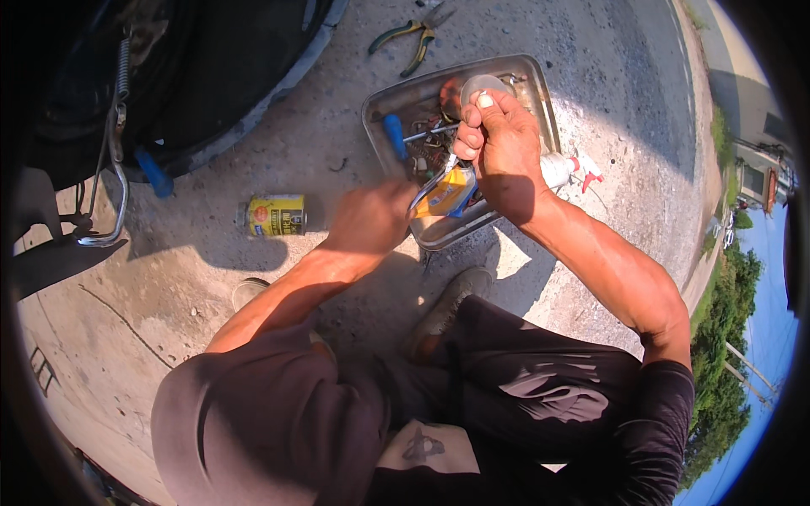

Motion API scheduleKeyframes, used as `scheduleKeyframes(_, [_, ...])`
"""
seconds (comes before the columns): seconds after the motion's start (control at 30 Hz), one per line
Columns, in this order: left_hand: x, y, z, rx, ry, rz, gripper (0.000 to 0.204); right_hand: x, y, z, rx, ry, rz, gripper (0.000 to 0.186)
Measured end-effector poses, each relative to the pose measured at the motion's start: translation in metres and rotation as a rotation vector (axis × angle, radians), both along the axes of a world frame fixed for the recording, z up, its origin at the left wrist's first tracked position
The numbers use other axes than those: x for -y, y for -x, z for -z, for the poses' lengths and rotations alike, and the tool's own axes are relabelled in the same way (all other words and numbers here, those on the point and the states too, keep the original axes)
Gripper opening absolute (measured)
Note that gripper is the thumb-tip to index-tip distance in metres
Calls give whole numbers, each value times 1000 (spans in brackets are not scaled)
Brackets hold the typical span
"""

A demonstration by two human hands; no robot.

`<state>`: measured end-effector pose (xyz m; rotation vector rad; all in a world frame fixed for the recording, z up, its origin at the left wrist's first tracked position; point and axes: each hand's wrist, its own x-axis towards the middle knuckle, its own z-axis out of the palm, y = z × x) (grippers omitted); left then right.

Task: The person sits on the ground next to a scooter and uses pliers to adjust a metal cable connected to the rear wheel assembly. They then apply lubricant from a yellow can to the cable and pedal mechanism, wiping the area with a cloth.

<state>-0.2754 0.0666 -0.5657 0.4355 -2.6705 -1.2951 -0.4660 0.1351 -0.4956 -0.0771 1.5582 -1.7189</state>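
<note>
My right hand [506,152] is over a metal tray [540,76], its thumb pressed against the curled fingers. What the pinch holds is mostly hidden. A round greyish disc [485,83] shows just beyond the fingertips; whether it is held or lies behind them I cannot make out. From beneath the right fingers a bent shiny metal rod [434,181] runs down to my left hand [371,215]. Motion smears the left hand at the tray's near left edge, so its fingers do not show clearly. A yellow and blue packet [451,194] lies between the hands.
Inside the tray are a blue-handled screwdriver [394,135] and small metal parts. Pliers [413,38] lie beyond it; a white spray bottle with a red trigger [561,169] is at its right. A yellow can [277,215] stands left, near a black tyre [236,76] and another blue handle [154,174].
</note>
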Motion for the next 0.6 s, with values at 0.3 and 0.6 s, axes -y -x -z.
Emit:
scheduleKeyframes(0.3, [5,-4,3,124,-169,6,22,4,83,-24,-331,-334,-323,21])
scheduleKeyframes(0.6, [18,-12,2,102,-499,-225,26,-51,30,52,-962,-345,-1282,18])
